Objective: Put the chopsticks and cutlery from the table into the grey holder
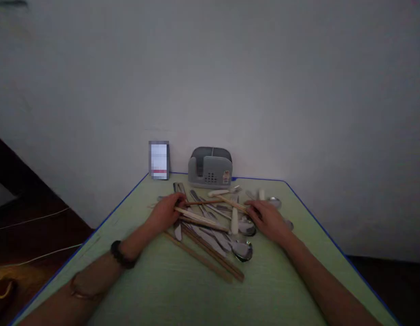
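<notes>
Your left hand (167, 209) and right hand (267, 218) are bare, as are both forearms (323, 276). You wear a thick, dark, seemingly beaded bracelet (122, 255) around the left wrist and, farther up, a thinner reddish-brown band (83, 295), its details blurred.

Both bare forearms reach forward and inward over the counter (145, 299), the left arm (97, 274) from the lower left, the right arm (327, 280) from the lower right. The left grip (166, 209) is turned palm down, its fingers bent inward. The right grip (267, 216) faces it, well apart, back upward, fingers angled left. Dim light and blur make it hard to tell how tightly either one closes.
</notes>
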`<control>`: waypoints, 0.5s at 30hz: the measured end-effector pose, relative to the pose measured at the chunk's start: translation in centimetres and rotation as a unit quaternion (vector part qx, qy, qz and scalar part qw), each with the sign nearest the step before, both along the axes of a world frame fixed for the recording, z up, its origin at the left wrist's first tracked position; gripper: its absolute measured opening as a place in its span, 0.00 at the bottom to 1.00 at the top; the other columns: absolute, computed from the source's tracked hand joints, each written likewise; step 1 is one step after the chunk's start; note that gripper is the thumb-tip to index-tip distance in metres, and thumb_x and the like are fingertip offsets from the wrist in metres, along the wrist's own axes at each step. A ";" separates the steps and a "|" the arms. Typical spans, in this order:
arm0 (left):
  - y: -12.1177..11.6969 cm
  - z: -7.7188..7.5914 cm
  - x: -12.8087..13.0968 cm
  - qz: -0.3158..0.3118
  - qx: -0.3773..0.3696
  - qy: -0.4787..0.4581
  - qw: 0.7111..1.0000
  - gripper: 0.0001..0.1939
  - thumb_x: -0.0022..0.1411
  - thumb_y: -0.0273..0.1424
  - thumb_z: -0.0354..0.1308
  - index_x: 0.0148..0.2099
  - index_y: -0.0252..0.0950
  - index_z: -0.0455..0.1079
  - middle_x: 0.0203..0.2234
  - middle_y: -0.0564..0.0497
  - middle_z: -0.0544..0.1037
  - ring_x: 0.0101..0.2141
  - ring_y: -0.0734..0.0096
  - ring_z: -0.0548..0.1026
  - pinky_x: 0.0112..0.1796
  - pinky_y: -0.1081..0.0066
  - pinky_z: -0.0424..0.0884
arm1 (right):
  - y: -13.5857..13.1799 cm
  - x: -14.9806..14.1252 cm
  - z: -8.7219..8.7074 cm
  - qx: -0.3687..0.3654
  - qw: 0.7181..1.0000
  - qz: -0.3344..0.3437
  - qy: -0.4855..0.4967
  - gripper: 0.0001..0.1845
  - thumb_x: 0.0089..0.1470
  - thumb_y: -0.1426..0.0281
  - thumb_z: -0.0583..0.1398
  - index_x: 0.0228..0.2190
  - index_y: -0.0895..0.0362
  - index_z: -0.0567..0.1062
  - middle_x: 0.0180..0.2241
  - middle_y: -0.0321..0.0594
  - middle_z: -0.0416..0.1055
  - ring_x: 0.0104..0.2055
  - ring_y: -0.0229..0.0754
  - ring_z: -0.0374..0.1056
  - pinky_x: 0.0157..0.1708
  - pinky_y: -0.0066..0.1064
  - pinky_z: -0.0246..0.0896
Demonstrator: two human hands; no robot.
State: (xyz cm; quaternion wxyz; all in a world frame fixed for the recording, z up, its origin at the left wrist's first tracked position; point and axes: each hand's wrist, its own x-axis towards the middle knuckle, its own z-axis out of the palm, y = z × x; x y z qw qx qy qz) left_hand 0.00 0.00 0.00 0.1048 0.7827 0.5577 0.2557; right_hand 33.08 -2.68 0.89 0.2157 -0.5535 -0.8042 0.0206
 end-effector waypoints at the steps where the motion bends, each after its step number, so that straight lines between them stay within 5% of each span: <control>1: -0.1 0.1 0.0 -0.005 -0.004 -0.003 1.000 0.12 0.61 0.33 0.46 0.42 0.36 0.67 0.35 0.47 0.77 0.36 0.60 0.74 0.38 0.65 0.68 | -0.2 -0.1 0.1 -0.004 1.000 0.011 -0.008 0.18 0.58 0.62 0.51 0.42 0.59 0.74 0.36 0.46 0.73 0.39 0.47 0.68 0.40 0.37 0.58; 8: -0.2 -0.1 -0.3 0.002 0.009 -0.040 0.999 0.16 0.56 0.23 0.44 0.44 0.37 0.66 0.39 0.48 0.76 0.40 0.64 0.74 0.42 0.65 0.69 | -1.0 -0.8 0.6 -0.024 0.998 0.046 -0.033 0.24 0.49 0.55 0.60 0.45 0.56 0.73 0.40 0.47 0.72 0.43 0.49 0.66 0.43 0.39 0.58; 15: 0.2 -0.8 -0.9 0.032 0.042 -0.085 0.995 0.18 0.53 0.23 0.46 0.47 0.37 0.65 0.42 0.48 0.74 0.41 0.65 0.74 0.43 0.65 0.70 | -0.6 -1.0 0.4 -0.025 0.999 0.014 -0.022 0.14 0.52 0.62 0.59 0.38 0.56 0.75 0.37 0.45 0.72 0.40 0.47 0.66 0.39 0.37 0.59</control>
